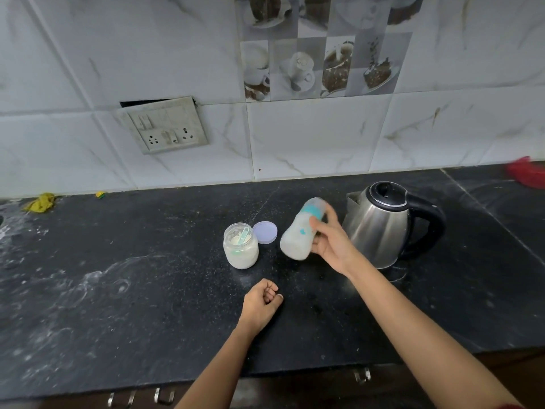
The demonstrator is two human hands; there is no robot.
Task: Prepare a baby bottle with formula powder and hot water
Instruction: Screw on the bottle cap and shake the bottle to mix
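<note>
My right hand [330, 240] grips a baby bottle [299, 234] filled with milky white liquid, teal collar and clear cap on top. The bottle is tilted and blurred, held above the black counter [147, 290] just left of a steel electric kettle [383, 225] with a black lid and handle. An open glass jar of formula powder [240, 249] stands left of the bottle with a teal scoop [243, 233] inside. Its lilac lid [265, 232] lies flat behind it. My left hand [262, 302] rests on the counter in a loose fist, holding nothing.
A wall socket plate [166, 128] sits on the tiled backsplash. A yellow cloth [39, 203] lies at the far left by the wall, a red cloth [528, 172] at the far right. White powder smears mark the counter's left side. Drawer handles [163, 395] line the front edge.
</note>
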